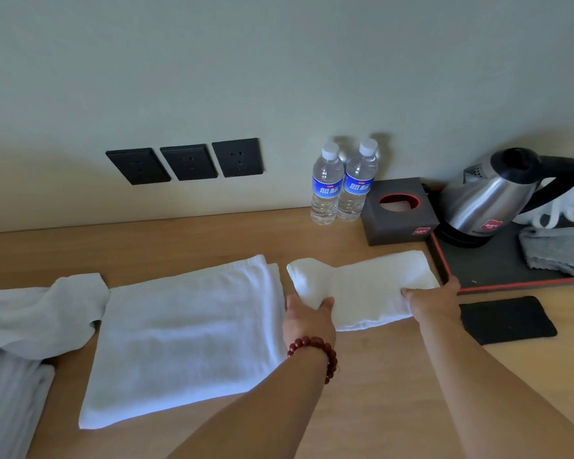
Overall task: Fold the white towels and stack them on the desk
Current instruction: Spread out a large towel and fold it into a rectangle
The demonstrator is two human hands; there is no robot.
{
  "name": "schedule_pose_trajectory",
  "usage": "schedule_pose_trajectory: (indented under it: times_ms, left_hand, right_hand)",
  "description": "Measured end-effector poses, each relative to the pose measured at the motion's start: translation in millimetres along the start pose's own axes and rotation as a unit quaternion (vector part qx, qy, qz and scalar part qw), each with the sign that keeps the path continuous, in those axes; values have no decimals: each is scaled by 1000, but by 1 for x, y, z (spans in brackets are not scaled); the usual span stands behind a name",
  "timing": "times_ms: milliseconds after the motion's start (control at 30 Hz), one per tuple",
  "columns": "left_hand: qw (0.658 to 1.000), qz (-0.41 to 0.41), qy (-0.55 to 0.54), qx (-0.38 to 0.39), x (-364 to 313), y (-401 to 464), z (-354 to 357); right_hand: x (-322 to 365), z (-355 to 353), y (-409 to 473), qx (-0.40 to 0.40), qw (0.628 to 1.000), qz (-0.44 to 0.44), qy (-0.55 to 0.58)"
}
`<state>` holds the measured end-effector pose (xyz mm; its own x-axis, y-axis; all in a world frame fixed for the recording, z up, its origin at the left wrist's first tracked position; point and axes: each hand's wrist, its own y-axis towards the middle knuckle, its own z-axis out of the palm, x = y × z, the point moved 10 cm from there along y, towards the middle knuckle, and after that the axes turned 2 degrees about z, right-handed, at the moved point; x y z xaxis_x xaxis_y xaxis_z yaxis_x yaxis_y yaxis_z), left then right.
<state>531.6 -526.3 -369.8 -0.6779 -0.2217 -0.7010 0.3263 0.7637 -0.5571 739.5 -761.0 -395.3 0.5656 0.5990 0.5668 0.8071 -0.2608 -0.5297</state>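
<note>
Your left hand [307, 313] and right hand [433, 301] grip the near edge of a small folded white towel [362, 283], fingers curled into it, on the wooden desk [179, 240] between a larger folded towel [186, 336] and a black tray [497, 270].

Pale wall [279, 61], 3 black sockets [189, 162], wooden desk [395, 376]

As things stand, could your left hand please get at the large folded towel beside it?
Probably yes. The left hand grips the small towel, right next to the large folded towel, with nothing lying between them; it would only have to let go first.
</note>
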Motion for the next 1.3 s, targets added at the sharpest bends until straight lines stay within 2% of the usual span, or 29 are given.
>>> schedule_pose_trajectory:
  times_ms: [200, 300, 467, 700, 800, 967, 1133, 1233, 1300]
  left_hand:
    - [999, 43, -11, 19, -20, 6, -12]
    - [998, 61, -26, -1, -34, 16, -36]
    - [994, 46, -80, -51, -38, 44, -101]
    - [987, 17, -70, -141, -2, 86, -224]
    - [984, -12, -74, -159, 24, 99, -264]
    - [983, -37, -18, -176, 63, 116, -302]
    - [981, -58, 39, -181, 88, 127, -326]
    - [979, -58, 50, -189, 92, 132, -334]
    - [978, -61, 69, -189, 96, 137, -337]
  right_hand:
    - [-1, 6, -15, -26, 997, 51, 49]
    - [4, 12, -28, -26, 988, 64, 136]
    - [43, 42, -69, -4, 972, 9, 235]
    - [73, 122, -154, 55, 957, -84, 273]
    - [66, 158, -181, 68, 960, -96, 253]
    - [53, 197, -209, 67, 976, -113, 171]
    - [40, 211, -211, 43, 992, -115, 14]
    - [53, 202, -214, -25, 979, -173, -101]
    - [55, 200, -210, -39, 975, -160, -148]
